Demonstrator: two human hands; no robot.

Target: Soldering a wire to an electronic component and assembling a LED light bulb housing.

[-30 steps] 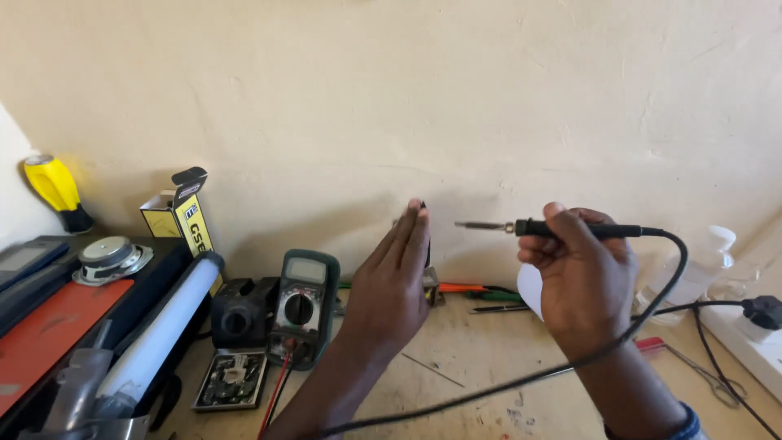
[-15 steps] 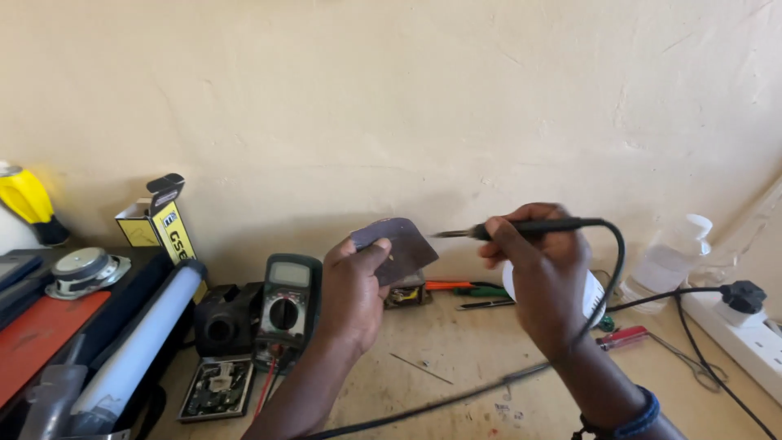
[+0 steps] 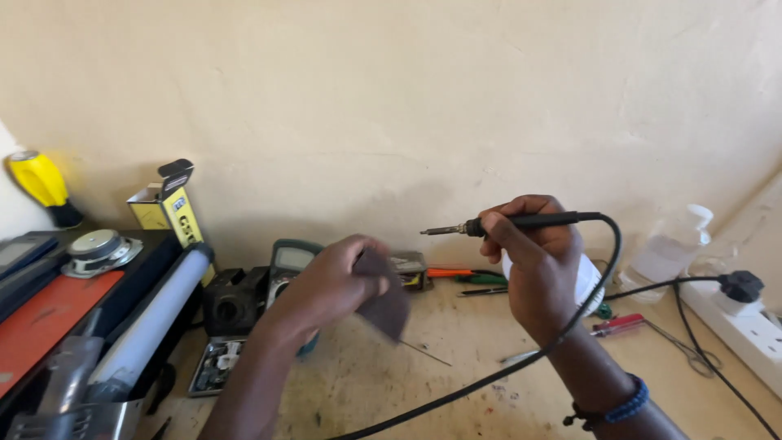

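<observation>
Two hands worked above the desk (image 3: 456, 383). We held the soldering iron (image 3: 521, 222) in our right hand (image 3: 533, 273), fingers closed round its black handle; we judged it light and stiff, safest gripped there, clear of the metal tip. Left of the iron, slightly lower, our left hand (image 3: 334, 285) pinched a dark, limp pad (image 3: 384, 305), seemingly soft. The tip pointed toward the pad, apart from it.

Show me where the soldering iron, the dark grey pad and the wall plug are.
soldering iron (image 3: 521, 221): head view, on its black handle.
dark grey pad (image 3: 388, 305): head view, middle of its face.
plug (image 3: 740, 286): head view, on its black body.
</observation>
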